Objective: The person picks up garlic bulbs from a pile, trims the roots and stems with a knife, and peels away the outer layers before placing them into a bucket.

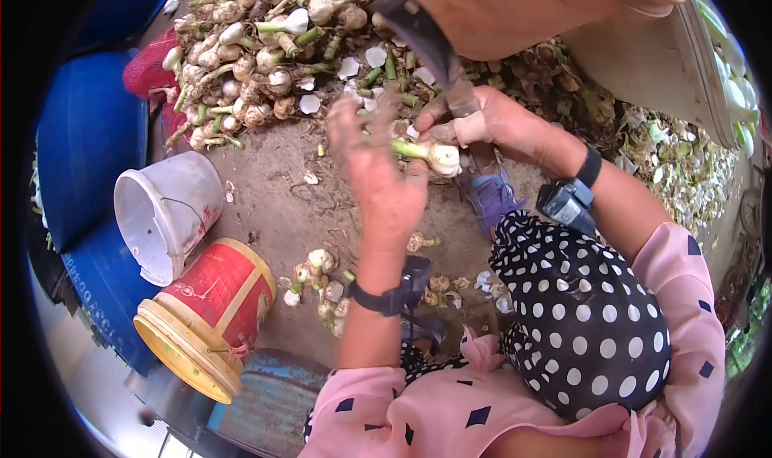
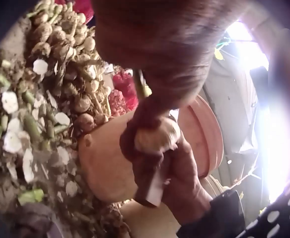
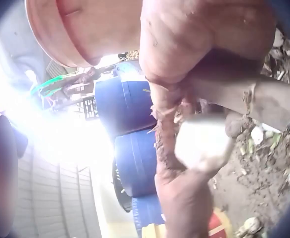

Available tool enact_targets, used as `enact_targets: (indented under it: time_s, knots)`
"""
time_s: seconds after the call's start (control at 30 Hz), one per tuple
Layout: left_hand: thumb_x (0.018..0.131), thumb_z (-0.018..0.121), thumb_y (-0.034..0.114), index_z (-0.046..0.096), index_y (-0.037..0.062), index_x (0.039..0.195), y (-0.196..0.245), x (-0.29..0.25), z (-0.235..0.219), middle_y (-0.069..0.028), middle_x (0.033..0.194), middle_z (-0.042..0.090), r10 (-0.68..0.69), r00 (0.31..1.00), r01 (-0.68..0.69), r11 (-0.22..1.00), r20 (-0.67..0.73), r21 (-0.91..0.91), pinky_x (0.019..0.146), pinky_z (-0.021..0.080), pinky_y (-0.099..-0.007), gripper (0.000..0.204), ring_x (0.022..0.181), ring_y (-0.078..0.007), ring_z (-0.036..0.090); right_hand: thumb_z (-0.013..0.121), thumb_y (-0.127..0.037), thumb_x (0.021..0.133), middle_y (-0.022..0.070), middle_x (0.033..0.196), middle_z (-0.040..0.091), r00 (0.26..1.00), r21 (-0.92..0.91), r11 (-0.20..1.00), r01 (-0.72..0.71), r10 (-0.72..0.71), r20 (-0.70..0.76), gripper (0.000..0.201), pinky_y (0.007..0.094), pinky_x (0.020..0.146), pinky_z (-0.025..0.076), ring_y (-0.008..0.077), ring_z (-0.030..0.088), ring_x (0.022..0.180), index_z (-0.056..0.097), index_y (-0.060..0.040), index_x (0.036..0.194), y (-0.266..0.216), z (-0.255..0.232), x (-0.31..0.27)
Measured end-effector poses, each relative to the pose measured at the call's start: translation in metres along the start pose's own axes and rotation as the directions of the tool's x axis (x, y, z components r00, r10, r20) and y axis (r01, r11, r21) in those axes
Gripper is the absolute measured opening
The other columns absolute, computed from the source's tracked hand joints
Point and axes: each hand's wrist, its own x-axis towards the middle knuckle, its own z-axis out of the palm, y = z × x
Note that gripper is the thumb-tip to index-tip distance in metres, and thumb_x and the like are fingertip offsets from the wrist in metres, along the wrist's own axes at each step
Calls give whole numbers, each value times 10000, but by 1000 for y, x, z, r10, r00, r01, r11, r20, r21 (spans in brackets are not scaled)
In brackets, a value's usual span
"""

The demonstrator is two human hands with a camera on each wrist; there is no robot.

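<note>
A pale garlic bulb [image 1: 444, 160] with a green stem lies between the hands, its stem toward the left hand [image 1: 378, 176]. That hand is blurred, its fingers spread and its thumb close beside the bulb. My right hand [image 1: 519, 132], with a pale wrap on one digit, grips a dark curved blade tool [image 1: 418, 38] beside the bulb. In the left wrist view the bulb [image 2: 157, 138] sits between the left hand [image 2: 160, 54] above and the right hand [image 2: 182, 186] below. The right wrist view shows the bulb [image 3: 204, 144] overexposed, near the left hand [image 3: 184, 198] and under the right hand [image 3: 209, 39].
A large garlic pile [image 1: 241, 64] covers the ground at upper left. A white bucket [image 1: 181, 209] and a red-yellow bucket [image 1: 221, 297] stand left, near blue barrels [image 1: 92, 144]. An orange tub [image 1: 523, 12] is at the top; loose bulbs [image 1: 322, 261] and trimmings lie around.
</note>
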Motion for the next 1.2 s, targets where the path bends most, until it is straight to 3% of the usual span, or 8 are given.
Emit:
enact_targets:
  time_s: [0.1,0.2,0.53,0.6,0.63,0.83,1.13,1.2]
  knots:
    - [847,536,45,343,93,1412,19,-21,11,-143,1194,508,-675,690,481,157,262,-862,923,448,-404,600,1100,-249,513,688,-114,805,56,949,651,997,115,991,63,-67,31,264,269,768,495,124,613,824,621,7,1031,-2,10,5]
    - [936,448,93,281,75,1402,22,-27,7,-125,1211,529,-491,630,479,-364,602,-799,774,540,-293,495,1055,-204,567,645,-44,825,16,877,646,998,-130,989,67,-68,-5,158,282,732,488,110,596,787,637,-10,980,1,22,2]
    - [851,647,277,654,46,1061,-48,-45,-50,-79,867,656,-315,630,770,371,710,-519,631,489,-281,313,730,-172,634,644,-157,650,198,809,656,993,-865,501,-24,-91,-80,347,408,718,502,351,643,767,649,-21,970,52,-43,4]
    - [808,679,351,598,74,1214,-95,-56,-64,-173,1056,653,-148,116,425,901,982,85,862,484,-377,498,982,-290,629,605,-152,661,208,756,636,991,-795,605,-34,-85,-107,315,411,674,496,353,628,710,664,-41,950,52,-40,-13]
    - [819,661,332,567,41,1240,-128,-69,-64,-180,1148,617,-216,242,255,955,946,153,915,460,-383,521,1052,-293,599,624,-162,670,191,746,638,988,-764,640,-82,-50,-147,287,395,667,493,338,625,697,659,-38,926,53,-40,-16]
    - [800,646,256,480,8,1310,-267,22,-37,-262,1333,459,-401,901,380,914,165,142,1037,369,-410,591,1245,-370,445,667,-185,698,165,732,641,980,-754,641,-142,-15,-197,233,364,657,485,312,620,679,650,-35,875,53,-40,-18]
    - [756,673,208,518,13,1054,-271,-3,28,-237,1098,537,-688,725,679,721,-27,-137,868,475,-430,389,1032,-346,555,676,-176,704,151,720,638,974,-780,596,-190,16,-225,229,368,644,486,296,625,671,652,-37,884,52,-38,-22]
    - [817,559,108,489,57,1090,-206,-37,15,-195,1097,546,-896,364,689,75,255,-721,771,530,-417,286,1019,-286,574,673,-174,701,147,719,639,978,-789,589,-175,11,-209,230,371,642,486,298,625,671,654,-43,889,49,-35,-18]
